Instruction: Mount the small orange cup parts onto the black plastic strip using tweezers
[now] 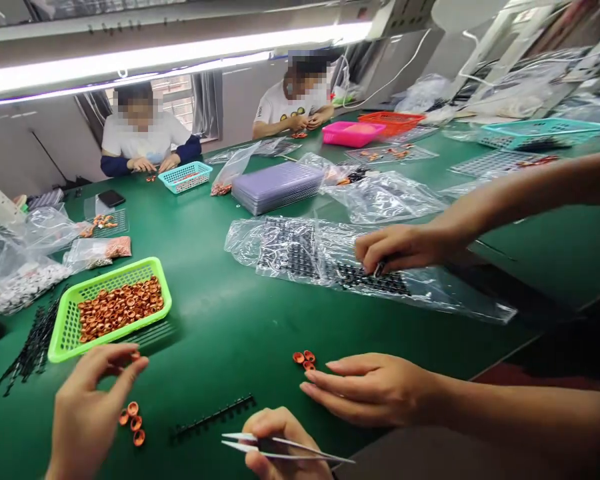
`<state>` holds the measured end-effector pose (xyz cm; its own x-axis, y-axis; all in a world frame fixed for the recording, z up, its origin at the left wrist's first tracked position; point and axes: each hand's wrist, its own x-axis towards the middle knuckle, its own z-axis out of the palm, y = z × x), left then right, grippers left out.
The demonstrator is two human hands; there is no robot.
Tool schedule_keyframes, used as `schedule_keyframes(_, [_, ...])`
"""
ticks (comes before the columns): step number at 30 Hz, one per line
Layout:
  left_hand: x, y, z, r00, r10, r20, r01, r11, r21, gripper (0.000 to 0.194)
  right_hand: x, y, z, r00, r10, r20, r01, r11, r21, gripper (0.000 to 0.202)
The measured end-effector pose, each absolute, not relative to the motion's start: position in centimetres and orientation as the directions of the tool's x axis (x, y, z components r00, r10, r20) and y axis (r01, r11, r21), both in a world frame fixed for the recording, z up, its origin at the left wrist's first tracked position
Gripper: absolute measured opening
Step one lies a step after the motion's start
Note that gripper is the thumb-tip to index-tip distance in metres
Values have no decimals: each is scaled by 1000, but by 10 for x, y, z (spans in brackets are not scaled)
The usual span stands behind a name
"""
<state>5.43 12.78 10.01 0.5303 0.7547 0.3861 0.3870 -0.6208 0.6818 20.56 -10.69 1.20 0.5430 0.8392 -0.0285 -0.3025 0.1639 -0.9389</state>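
Observation:
My left hand is pinched at the near left, with a small orange-brown cup partly showing between thumb and fingertips. My right hand, low in the middle, grips metal tweezers whose tips stand apart with nothing between them. Several loose orange cups lie just right of my left hand. Between my two hands lies a thin black toothed strip on the green table. Beyond my left hand a lime-green basket holds many such cups.
A co-worker's hands reach in from the right: one hand by a few orange cups, the other over bagged black strips. Black strips lie left of the basket. Purple trays and two people stand farther back.

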Motion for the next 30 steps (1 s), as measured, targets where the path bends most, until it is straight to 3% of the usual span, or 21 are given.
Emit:
schedule_keyframes(4, [67, 182, 105, 516, 713, 474, 576, -699, 423, 42, 297, -131, 28, 270, 925, -267, -439, -129, -889, 23])
schedule_keyframes(7, [72, 206, 98, 582, 669, 462, 635, -729, 256, 55, 357, -144, 38, 0, 907, -422, -480, -370, -795, 20])
schedule_keyframes(10, [79, 205, 93, 626, 575, 527, 618, -778, 115, 63, 375, -146, 41, -141, 871, -471, -484, -476, -734, 39])
schedule_keyframes(12, [86, 189, 90, 646, 466, 605, 540, -839, 69, 57, 373, -145, 38, -152, 874, -461, -488, -472, -734, 48])
schedule_keyframes(14, [95, 163, 86, 695, 370, 616, 390, -914, 108, 42, 372, -148, 30, -109, 896, -431, -481, -427, -766, 53])
schedule_keyframes(18, [112, 108, 72, 867, 271, 418, 128, -932, 340, 10, 383, -173, 8, 141, 926, -351, -410, -268, -872, 46])
schedule_keyframes(21, [124, 80, 64, 934, 248, 258, 105, -879, 465, 13, 374, -196, -12, 412, 873, -262, -342, -118, -932, 36])
schedule_keyframes(23, [136, 69, 62, 957, 236, 168, 119, -849, 516, 16, 347, -201, -23, 602, 776, -190, -293, -7, -956, 46])
schedule_keyframes(26, [161, 56, 60, 970, 233, 66, 154, -805, 574, 16, 296, -190, -33, 772, 631, -77, -197, 122, -973, 12])
schedule_keyframes(30, [198, 42, 58, 973, 231, -28, 196, -747, 636, 18, 266, -163, -26, 937, 325, 130, 39, 272, -961, 15])
